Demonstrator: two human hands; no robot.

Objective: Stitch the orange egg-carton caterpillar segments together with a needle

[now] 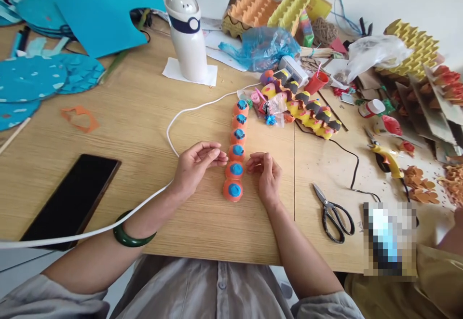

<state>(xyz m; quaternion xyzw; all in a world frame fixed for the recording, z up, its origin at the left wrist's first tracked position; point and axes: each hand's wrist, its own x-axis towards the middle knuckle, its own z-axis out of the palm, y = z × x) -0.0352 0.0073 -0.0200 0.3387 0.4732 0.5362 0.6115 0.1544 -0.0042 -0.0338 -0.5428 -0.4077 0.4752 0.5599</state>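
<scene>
An orange strip of joined egg-carton cups point(236, 152) runs away from me in the middle of the table, each cup topped with blue. Dark bits sit on the blue of the farther cups; the two nearest show plain blue discs. My left hand point(197, 165) is at the strip's left side, fingers loosely bent, its fingertips close to a middle cup. On the other side my right hand point(266, 174) rests half-curled with the thumb raised, just beside the strip. Nothing shows in either hand. Whether the fingertips touch the cups, I cannot tell.
A white cable point(167, 128) loops left of the strip, under my left arm. A black phone point(72, 198) lies left, scissors point(333, 213) right. Beyond are a white bottle point(188, 49), painted egg-carton strips point(307, 109) and a yellow glue gun point(388, 160). Another person sits at right.
</scene>
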